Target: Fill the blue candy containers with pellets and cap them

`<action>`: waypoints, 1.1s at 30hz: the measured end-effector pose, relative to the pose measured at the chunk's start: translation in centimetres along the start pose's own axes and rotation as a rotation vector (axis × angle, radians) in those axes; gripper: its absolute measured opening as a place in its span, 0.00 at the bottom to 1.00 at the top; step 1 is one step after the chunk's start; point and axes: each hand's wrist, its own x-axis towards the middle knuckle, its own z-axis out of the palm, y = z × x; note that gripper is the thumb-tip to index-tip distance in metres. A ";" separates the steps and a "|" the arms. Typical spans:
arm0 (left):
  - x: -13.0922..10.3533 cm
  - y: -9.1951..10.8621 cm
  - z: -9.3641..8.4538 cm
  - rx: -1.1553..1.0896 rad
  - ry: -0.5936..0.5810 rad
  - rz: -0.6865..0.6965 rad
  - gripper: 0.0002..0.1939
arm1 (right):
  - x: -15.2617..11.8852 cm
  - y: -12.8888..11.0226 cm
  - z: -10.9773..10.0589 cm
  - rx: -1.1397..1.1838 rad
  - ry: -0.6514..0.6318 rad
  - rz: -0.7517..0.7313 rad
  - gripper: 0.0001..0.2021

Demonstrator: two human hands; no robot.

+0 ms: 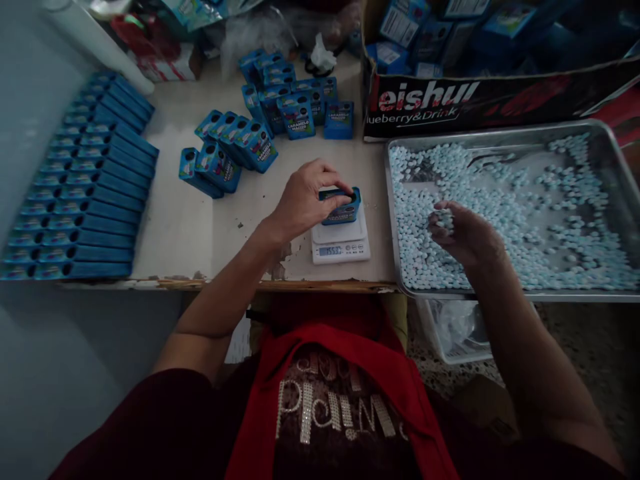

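Lighten left fingers (333,179), clamped on blue carton (344,215), for true digital scale (340,235) readings; right fingers (442,238), three o'clock, cup candies (444,219).

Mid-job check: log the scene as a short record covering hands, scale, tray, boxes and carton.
Left hand: thumb and fingers at the top of a small blue rectangular box
Right hand: holds small pale-blue pieces over the grey metal tray
Scale: white digital scale under the box; reading uncertain
Tray: loose pieces spread unevenly
Boxes: rows of blue boxes at left; standing boxes beyond the scale
Carton: black printed carton containing blue packs
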 end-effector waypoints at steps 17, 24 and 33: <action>-8.2 -3.6 -6.5 -0.059 0.461 -0.164 0.16 | 1.9 -1.9 2.6 -0.458 0.052 0.012 0.24; -8.8 -4.4 -5.7 -0.135 0.448 -0.216 0.22 | 0.1 -1.9 4.4 -0.361 0.150 -0.039 0.20; -6.6 -3.2 3.6 -0.356 0.232 -0.263 0.41 | 1.2 -1.5 3.1 -0.147 0.110 -0.107 0.21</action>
